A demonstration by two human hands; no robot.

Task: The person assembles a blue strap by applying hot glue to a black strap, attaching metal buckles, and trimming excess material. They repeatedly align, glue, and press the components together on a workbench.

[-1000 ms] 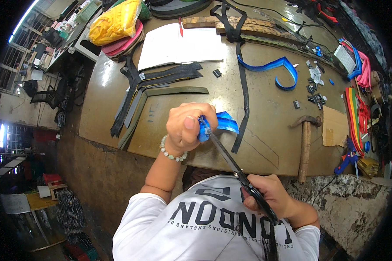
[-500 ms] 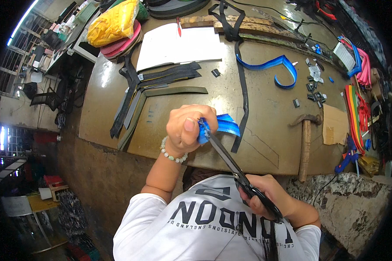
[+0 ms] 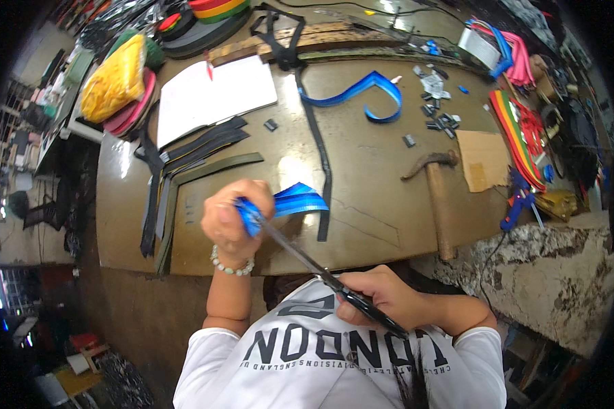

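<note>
Tabletop things slide toward nine o'clock in our view since half a second ago, our hands along with them, and a striped roll (image 3: 218,8) comes into sight at eleven o'clock. Our left hand (image 3: 226,225) is curled into a fist, pinching the blue strap (image 3: 300,199); the strap's tail sticks out toward two o'clock, over the lower part of a black strap (image 3: 316,136) on the table (image 3: 361,170). Our right hand (image 3: 385,296) wraps the handles of the scissors (image 3: 329,278), at four o'clock from the fist. Their tip meets the blue strap's frayed end; blur hides whether they bite. From our right hand, the hammer (image 3: 441,211) lies at one o'clock.
</note>
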